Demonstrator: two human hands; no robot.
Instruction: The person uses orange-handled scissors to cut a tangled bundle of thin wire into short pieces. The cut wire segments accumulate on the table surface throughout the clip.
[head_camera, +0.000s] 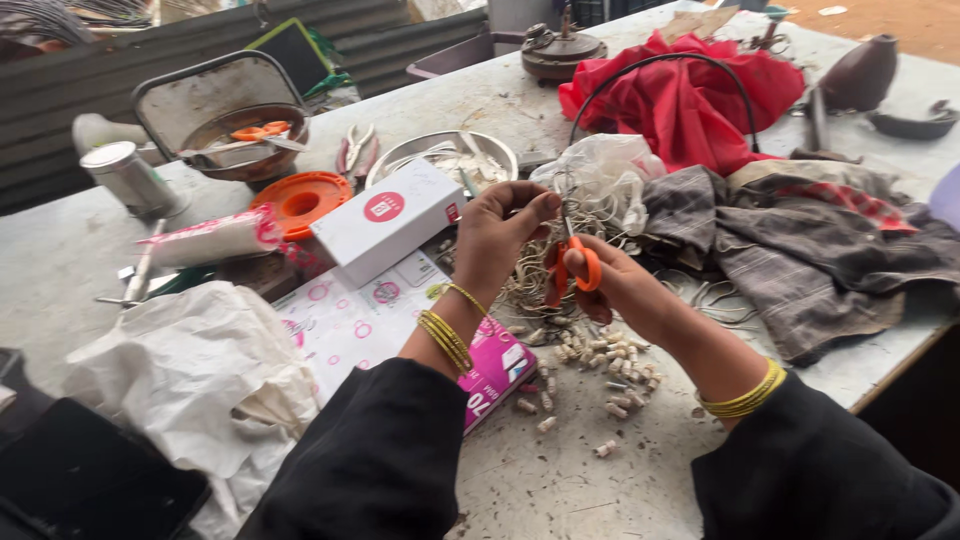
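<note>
Right hand (618, 285) has its fingers through the orange handles of small scissors (574, 262), gripping them, blades pointing up. Left hand (500, 235) is raised just beside them, fingertips pinched narrow on something thin right at the blades; too small to tell exactly what, looks like a pale strand from the tangle of cream cord (540, 280) lying under both hands. Both wrists wear yellow bangles, sleeves black.

Below the hands: scatter of short cut pieces (600, 360) on the grey table (560, 470), near the right forearm. Pink packet (500, 368) partly under the left forearm. White box (385, 220) with a red round mark sits just left of the left hand, orange spool (300, 200) behind it. Clear plastic bag (600, 170) just behind the hands, grey-brown cloth (800, 250) to the right, red cloth (690, 95) further back. White crumpled sheet (190, 370) at left.
</note>
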